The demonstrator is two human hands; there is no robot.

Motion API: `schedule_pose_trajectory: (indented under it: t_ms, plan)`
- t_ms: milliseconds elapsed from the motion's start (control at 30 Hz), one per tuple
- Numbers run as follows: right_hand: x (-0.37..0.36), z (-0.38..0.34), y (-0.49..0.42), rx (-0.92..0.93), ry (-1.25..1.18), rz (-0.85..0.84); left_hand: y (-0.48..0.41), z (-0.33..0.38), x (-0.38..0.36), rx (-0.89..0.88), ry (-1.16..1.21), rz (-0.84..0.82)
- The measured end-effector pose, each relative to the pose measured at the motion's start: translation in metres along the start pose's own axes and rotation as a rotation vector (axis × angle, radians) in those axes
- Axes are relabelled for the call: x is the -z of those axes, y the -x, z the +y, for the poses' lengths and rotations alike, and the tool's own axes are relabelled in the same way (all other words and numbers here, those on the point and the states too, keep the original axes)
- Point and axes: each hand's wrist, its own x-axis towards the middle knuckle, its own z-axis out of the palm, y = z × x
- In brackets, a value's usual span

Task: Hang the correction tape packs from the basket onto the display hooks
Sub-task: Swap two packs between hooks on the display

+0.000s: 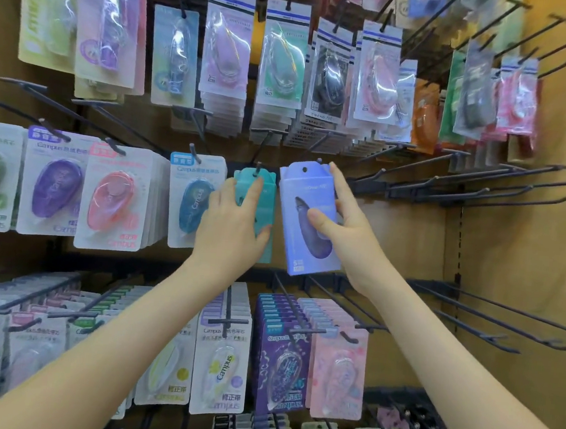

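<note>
My right hand [343, 231] grips a periwinkle-blue correction tape pack [305, 195], thumb on its front and fingers along its right edge. The pack is tilted, its hang hole close to the tip of a dark hook [319, 161]. My left hand [231, 221] holds a teal pack [270, 186] that hangs on the neighbouring hook [257, 170], index finger stretched up its front and thumb at its right side. The basket is not in view.
Rows of packed correction tapes hang above, left and below. Several bare black hooks [465, 189] jut out at the right of the middle row, more [491, 321] lower right. A cardboard-coloured side wall [526, 270] closes the right.
</note>
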Motion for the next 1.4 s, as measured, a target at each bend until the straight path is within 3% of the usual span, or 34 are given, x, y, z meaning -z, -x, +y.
schedule_pose_trajectory:
  t_ms: [333,667,867,1267,1400]
  plan:
    - [-0.001,0.003,0.004,0.110,-0.013,0.167,-0.010,-0.007,-0.007,-0.082,-0.164,-0.026]
    - [0.000,-0.002,-0.003,0.079,0.190,0.157,-0.016,-0.004,-0.011,-0.072,-0.173,-0.063]
    - [-0.004,0.008,-0.016,-0.029,0.376,0.113,-0.016,-0.001,-0.013,-0.067,-0.230,-0.062]
    - [-0.013,0.040,-0.044,-0.140,0.597,0.050,-0.015,-0.004,-0.009,-0.101,-0.111,-0.078]
    - [0.005,0.029,-0.016,-0.118,0.674,0.069,0.001,0.010,-0.004,-0.055,-0.050,0.036]
